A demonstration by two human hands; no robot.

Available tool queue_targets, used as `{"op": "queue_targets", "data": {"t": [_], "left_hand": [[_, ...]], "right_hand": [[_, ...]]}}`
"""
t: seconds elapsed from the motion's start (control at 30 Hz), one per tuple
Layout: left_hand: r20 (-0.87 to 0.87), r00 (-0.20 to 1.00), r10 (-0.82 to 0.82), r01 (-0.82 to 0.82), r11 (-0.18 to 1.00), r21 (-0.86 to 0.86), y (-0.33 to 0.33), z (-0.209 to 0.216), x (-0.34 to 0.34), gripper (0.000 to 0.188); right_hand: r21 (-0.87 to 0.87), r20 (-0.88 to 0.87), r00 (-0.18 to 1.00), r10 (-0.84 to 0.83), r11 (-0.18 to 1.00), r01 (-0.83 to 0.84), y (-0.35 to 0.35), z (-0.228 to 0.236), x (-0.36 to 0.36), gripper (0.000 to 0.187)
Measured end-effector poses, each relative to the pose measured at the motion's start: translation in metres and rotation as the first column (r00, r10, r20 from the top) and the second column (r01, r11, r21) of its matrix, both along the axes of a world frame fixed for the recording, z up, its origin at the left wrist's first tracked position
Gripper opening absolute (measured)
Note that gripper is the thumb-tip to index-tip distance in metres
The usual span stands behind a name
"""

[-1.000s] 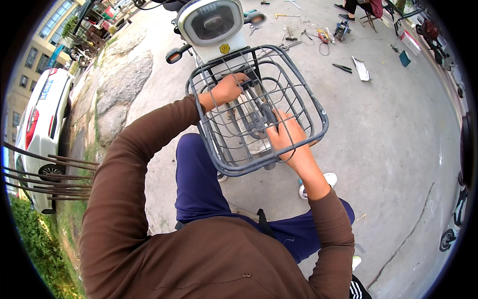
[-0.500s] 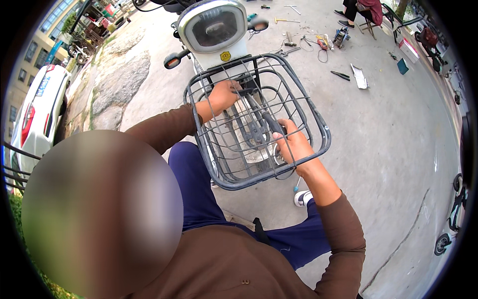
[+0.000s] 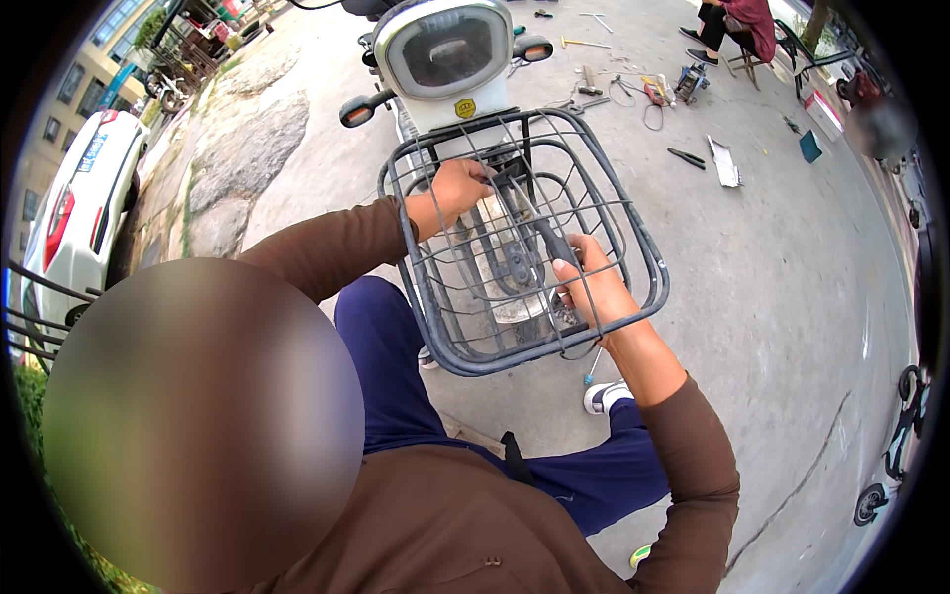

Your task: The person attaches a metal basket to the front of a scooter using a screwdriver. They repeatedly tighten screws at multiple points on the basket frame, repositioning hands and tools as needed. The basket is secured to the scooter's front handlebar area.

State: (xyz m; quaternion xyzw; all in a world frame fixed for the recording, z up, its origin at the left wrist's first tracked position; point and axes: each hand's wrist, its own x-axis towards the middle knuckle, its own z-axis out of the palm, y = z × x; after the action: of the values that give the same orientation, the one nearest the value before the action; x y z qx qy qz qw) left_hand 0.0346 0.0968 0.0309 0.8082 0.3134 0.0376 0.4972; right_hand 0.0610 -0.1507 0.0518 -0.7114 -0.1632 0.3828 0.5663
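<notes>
A black wire basket [image 3: 450,353] sits on the front of a white electric scooter [image 3: 435,111], and both my hands work around it. My left hand [image 3: 457,190] reaches to the basket's rear part, its fingers pinched together close to the dark bracket [image 3: 513,166] below the headlight; what they hold is hidden. In my right hand [image 3: 599,282] is a tool with a dark grip [image 3: 550,238] and a slim shaft, which slants up and left toward my left fingertips. Basket wires cross in front of parts of it. Below the basket show the fork and front fender [image 3: 515,309].
Beyond the scooter, pliers [image 3: 687,157], a hammer [image 3: 586,44], a multimeter [image 3: 655,91] and several other tools lie on the concrete. A person [image 3: 747,25] sits at the far right. A white car [image 3: 87,203] stands at the left. A screwdriver [image 3: 592,371] is near my shoe.
The scooter and basket appear slightly farther right in the view. Both hands shift along with them, keeping nearly the same grip and place at the basket.
</notes>
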Motion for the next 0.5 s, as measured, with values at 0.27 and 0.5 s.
{"op": "queue_targets", "data": {"t": [0.27,0.5], "left_hand": [[0.048,0.999,0.019,-0.02,0.999,0.027,0.001,-0.004,-0.005,0.033],[0.084,0.996,-0.041,0.033,0.995,0.092,0.006,-0.017,-0.003,0.031]], "right_hand": [[0.02,0.011,0.999,0.03,0.999,-0.03,0.0,-0.003,0.004,0.037],[0.064,0.018,1.0,0.023,0.998,-0.024,-0.001,0.003,0.001,0.035]]}}
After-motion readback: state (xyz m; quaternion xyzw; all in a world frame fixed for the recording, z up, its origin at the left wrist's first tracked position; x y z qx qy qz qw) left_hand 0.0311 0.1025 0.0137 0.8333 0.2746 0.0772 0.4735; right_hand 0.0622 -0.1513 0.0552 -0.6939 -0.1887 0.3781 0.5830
